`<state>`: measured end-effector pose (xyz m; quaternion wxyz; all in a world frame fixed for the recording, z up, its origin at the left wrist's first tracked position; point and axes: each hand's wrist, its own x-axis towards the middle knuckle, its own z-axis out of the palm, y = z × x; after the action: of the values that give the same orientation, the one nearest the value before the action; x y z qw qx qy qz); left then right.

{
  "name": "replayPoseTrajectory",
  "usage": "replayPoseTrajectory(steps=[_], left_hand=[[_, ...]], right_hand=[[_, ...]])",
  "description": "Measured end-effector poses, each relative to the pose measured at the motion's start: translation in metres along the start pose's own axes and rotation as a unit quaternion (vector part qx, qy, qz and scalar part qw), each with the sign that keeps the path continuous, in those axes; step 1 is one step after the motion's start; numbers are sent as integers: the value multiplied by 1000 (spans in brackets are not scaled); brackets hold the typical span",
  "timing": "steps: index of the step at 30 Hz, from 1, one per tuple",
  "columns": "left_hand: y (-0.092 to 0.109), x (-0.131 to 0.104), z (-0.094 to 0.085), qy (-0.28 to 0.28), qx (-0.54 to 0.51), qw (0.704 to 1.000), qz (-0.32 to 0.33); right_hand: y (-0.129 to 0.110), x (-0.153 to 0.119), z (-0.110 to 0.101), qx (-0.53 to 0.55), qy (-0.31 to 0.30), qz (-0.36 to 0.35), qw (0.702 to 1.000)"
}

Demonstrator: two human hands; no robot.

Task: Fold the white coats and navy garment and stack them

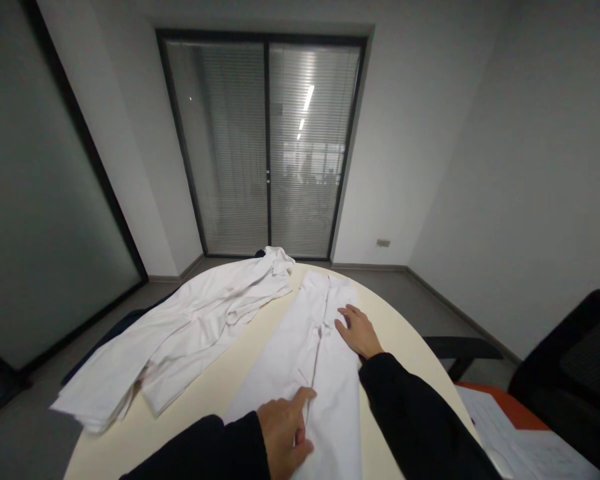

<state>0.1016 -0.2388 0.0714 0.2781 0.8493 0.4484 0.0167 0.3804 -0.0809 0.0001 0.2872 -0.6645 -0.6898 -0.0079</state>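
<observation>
A white garment [285,367] lies lengthwise on the round cream table [265,320], with a creased seam running down its middle. My left hand [283,430] rests on the near part of this garment, index finger stretched out across the seam and thumb apart from it. Farther up, my right hand [360,331] lies on the garment's right side with fingers spread and slightly bent. Neither hand grips the cloth. To the left, a second white garment [190,320] is spread in loose wrinkles and hangs over the table's edge.
A black office chair [575,360] stands at the right, near papers [515,427] and an orange-red surface [500,403]. Dark cloth [115,330] shows beneath the left garment. Beyond the table are a glass door with blinds [230,147] and grey walls.
</observation>
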Motion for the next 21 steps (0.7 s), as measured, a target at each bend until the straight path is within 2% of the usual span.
replayPoseTrajectory(steps=[4,7,11,17,21], left_hand=[[1,-1,-6,18,-3,998,-56],[5,-4,-7,0,16,994,-108],[8,-5,-5,-34,-21,994,-100],[4,-4,2,-38,31,992,-119],[3,-4,6,-39,15,993,-113]], right_hand=[[-2,-1,0,2,-1,-7,1000],[-3,-2,0,-2,-2,-12,1000],[-5,-4,-1,-19,-10,-29,999],[-6,-5,-1,-31,-19,-33,999],[-4,-5,0,-28,-21,-40,999]])
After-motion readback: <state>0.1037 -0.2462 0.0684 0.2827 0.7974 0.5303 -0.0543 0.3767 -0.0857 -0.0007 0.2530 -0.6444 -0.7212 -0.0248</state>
